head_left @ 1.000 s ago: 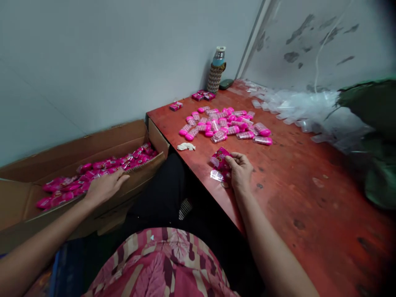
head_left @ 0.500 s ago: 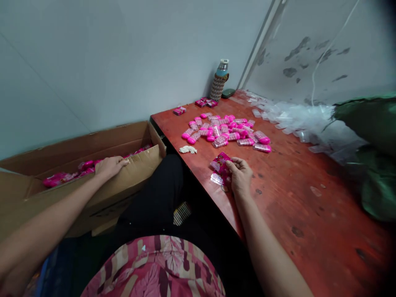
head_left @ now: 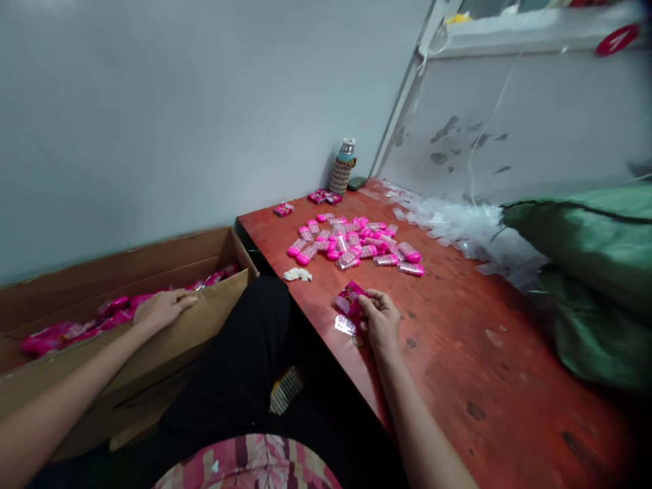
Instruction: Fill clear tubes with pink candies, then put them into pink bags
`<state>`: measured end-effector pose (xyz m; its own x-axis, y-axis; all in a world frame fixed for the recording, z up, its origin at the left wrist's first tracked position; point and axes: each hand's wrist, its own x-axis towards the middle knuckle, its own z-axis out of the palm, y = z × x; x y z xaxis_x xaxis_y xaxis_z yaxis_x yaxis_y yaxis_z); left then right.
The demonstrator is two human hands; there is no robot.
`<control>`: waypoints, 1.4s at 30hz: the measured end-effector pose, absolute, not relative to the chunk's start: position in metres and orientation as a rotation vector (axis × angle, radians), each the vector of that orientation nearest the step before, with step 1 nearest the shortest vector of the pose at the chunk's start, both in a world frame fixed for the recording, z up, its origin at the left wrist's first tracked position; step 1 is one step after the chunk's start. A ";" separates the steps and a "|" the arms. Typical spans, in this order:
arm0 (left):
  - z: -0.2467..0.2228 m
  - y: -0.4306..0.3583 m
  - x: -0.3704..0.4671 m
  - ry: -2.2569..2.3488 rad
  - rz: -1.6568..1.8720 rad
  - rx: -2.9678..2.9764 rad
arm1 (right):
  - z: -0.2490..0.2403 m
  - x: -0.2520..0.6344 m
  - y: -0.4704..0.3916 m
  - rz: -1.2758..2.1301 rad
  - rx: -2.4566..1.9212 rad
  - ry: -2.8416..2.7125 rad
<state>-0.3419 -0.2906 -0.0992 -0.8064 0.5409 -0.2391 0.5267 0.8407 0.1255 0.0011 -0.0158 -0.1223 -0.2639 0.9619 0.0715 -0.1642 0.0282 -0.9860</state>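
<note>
My right hand (head_left: 382, 318) pinches a dark pink printed card packet (head_left: 350, 299) over the near left edge of the red table (head_left: 448, 353). Beside the packet lies a shiny clear piece (head_left: 345, 324). My left hand (head_left: 164, 309) rests over the front wall of a cardboard box (head_left: 214, 314), its fingers stretched along the flap, with nothing visible in them. Pink wrapped packages (head_left: 61, 334) lie inside the box. Several clear containers with bright pink ends (head_left: 349, 258) are heaped on the table beyond my right hand.
Pink packets (head_left: 284, 210) and a bottle in a woven sleeve (head_left: 342, 170) stand near the wall. A white crumpled scrap (head_left: 297, 274) lies at the left edge. Clear plastic pieces (head_left: 448, 221) and a green sack (head_left: 601, 272) occupy the right side.
The view has tilted up and shifted right, showing a ledge at the upper right. Both hands hold nearly the same places, the right still on the packet.
</note>
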 end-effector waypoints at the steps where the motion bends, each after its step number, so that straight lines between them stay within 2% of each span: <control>1: -0.098 -0.291 -0.339 2.762 0.059 0.817 | -0.122 0.001 -0.016 1.437 -0.911 -1.313; 8: -0.096 -0.308 -0.285 2.912 -0.087 0.830 | -0.122 0.004 -0.018 1.497 -0.955 -1.346; 11: -0.100 -0.321 -0.267 2.930 -0.026 0.816 | -0.119 0.004 -0.019 1.538 -0.973 -1.336; 14: -0.095 -0.325 -0.261 2.938 0.268 0.823 | -0.114 0.004 -0.021 1.572 -0.962 -1.302; 17: -0.079 -0.309 -0.252 2.898 0.852 1.042 | -0.108 0.003 -0.024 1.605 -0.966 -1.285; 19: -0.067 -0.285 -0.237 2.721 1.155 1.188 | -0.103 0.001 -0.026 1.627 -0.966 -1.279; 21: -0.059 -0.254 -0.217 2.426 1.273 1.164 | -0.096 -0.003 -0.030 1.674 -0.962 -1.268; 25: -0.062 -0.186 -0.180 1.679 1.348 0.838 | -0.080 -0.011 -0.039 1.847 -0.953 -1.289; 30: -0.072 -0.145 -0.161 1.254 1.385 0.730 | -0.065 -0.023 -0.043 2.033 -0.899 -1.362; 38: -0.086 -0.153 -0.159 1.187 1.310 0.495 | -0.065 -0.041 -0.041 1.922 -0.866 -1.749; 40: -0.089 -0.154 -0.161 1.208 1.326 0.455 | -0.066 -0.046 -0.037 1.831 -0.886 -1.881; 42: -0.091 -0.154 -0.164 1.263 1.358 0.418 | -0.065 -0.051 -0.023 1.602 -1.036 -2.001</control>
